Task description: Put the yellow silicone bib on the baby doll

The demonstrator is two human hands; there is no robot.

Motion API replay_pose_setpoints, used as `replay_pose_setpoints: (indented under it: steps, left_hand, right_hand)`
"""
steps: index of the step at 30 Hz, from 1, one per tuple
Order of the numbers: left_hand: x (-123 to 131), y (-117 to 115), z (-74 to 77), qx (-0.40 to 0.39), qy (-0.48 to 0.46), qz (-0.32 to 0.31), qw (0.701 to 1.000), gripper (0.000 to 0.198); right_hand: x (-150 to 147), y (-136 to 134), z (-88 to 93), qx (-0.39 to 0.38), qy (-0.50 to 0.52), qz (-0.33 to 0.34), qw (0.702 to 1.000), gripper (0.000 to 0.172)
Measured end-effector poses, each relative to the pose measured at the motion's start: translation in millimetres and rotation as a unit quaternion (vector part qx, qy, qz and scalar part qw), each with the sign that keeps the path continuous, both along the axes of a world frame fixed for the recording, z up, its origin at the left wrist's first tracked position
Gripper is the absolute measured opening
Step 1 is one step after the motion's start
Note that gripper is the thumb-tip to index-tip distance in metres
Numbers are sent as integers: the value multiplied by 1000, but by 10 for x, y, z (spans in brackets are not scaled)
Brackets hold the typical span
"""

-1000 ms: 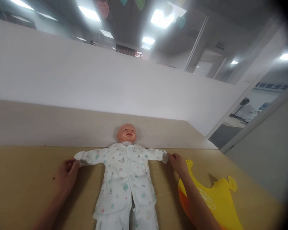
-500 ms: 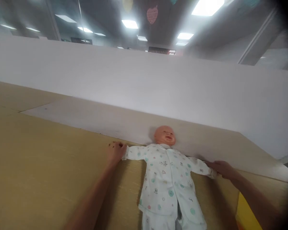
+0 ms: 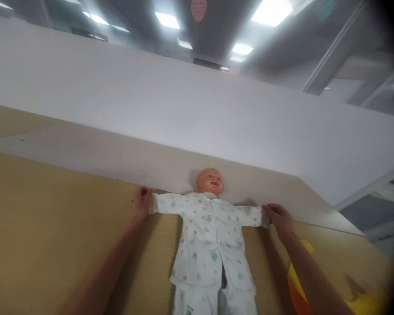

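Note:
A baby doll point(image 3: 210, 180) lies on its back on the table, its arms stretched out to both sides. It wears a white patterned pajama top point(image 3: 200, 238), parted low at the front, over matching pajama pants point(image 3: 196, 299) that run out of the frame. My left hand point(image 3: 142, 204) is closed at the cuff of the sleeve on the left. On the other side, my right hand point(image 3: 280, 220) pinches the opposite sleeve's cuff point(image 3: 265, 216). The doll's own hands are not visible at the cuffs.
Under the doll is a yellowish wooden table point(image 3: 52, 210), with a paler panel point(image 3: 118, 153) along its back. A white partition point(image 3: 151, 96) rises behind. Yellow and orange items point(image 3: 295, 280) lie at the lower right, partly behind my right forearm.
My right hand has lifted the sleeve it holds, which sloped down and is now nearly level. My left hand stays at its cuff. The camera has turned to the right.

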State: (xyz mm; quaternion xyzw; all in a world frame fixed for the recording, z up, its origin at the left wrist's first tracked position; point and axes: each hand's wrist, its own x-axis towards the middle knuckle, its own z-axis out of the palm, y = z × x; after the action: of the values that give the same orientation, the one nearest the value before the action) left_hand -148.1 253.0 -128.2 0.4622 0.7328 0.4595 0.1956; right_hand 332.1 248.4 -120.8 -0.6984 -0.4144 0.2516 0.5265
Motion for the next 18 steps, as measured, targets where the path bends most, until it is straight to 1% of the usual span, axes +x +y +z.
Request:
replay_pose_setpoints:
  steps: [3,5,6,8,9,10,12,13,14,16,18]
  left_hand:
    - [-4,10,28,7,-19,-5,1000,25]
    - [-18,14,32,8,-22,-4,1000,31]
    - [-22,18,34,9,-23,-1,1000,35]
    - [-16,23,52,11,-27,-4,1000,38]
    - [-3,21,74,9,-29,-8,999,38]
    - [16,14,108,5,-34,-12,999,37]
    - [67,-21,204,-5,-42,-11,999,36]
    - [93,-49,259,-11,-43,-3,999,35]
    - [117,-81,313,-16,-43,9,999,33]
    - [147,-146,395,-23,-38,29,999,31]
    - [153,-190,424,-19,-29,34,999,31]
  right_hand:
    - [-16,-140,-12,-2,-60,2,998,59]
    - [100,-319,-19,-18,-128,-4,992,57]
    - [207,-436,-19,-33,-165,-6,986,56]
    - [526,-715,-17,-86,-231,-16,969,52]
    - [734,-873,-17,-119,-250,-30,961,50]
    - [967,-1039,-22,-155,-258,-58,952,48]
    - [1467,-1381,-47,-210,-234,-114,943,49]
    - [1710,-1548,-70,-232,-217,-154,936,49]
    - [1932,-1705,-99,-251,-201,-176,930,48]
    - [2276,-1971,-169,-262,-190,-215,921,42]
    - [2452,-2148,-234,-251,-194,-247,915,39]
